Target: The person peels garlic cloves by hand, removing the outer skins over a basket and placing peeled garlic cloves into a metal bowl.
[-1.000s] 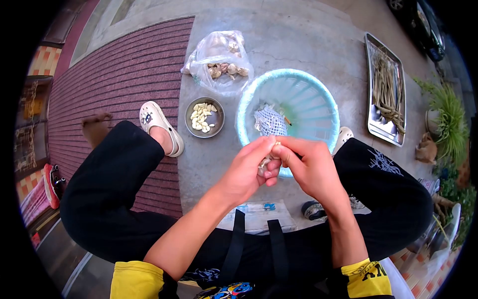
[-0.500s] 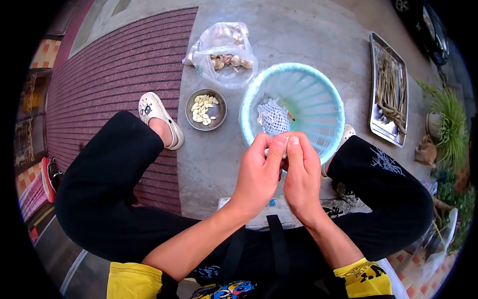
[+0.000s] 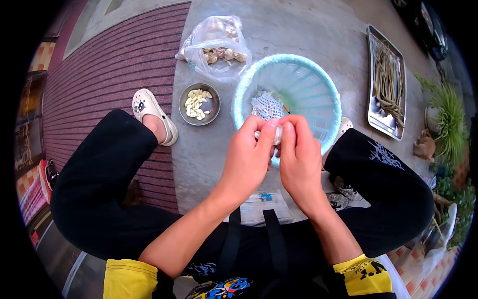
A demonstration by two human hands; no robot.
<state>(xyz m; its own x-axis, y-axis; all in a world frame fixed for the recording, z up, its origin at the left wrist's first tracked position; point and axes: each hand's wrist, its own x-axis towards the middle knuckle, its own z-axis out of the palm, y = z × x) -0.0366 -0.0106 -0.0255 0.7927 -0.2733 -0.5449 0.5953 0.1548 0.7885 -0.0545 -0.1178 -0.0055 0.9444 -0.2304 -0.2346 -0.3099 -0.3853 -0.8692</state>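
Observation:
Above the near rim of a light-blue slatted plastic basket [image 3: 238, 107], my two hands meet fingertip to fingertip. Whitish garlic [image 3: 277, 136] shows between them; whether it is a whole bulb or a part of one is hidden. My left hand [image 3: 250, 152] is closed on it from the left, thumb on top. On the other side, my right hand [image 3: 300, 157] pinches it with thumb and forefinger. Inside the basket lie a white foam net [image 3: 267, 106] and a small orange-brown stick-like piece [image 3: 286, 108].
A metal bowl [image 3: 212, 105] with several peeled garlic cloves [image 3: 196, 103] stands left of the basket. Behind it sits a clear plastic bag [image 3: 209, 37] of garlic bulbs [image 3: 224, 55]. At right is a metal tray [image 3: 378, 122] of long dried pods or stalks [image 3: 388, 79], near a potted plant [image 3: 445, 122].
My hands have shifted slightly, and more of the white garlic shows between the fingers. My right fingers have changed their grip. The whole view has tilted a little.

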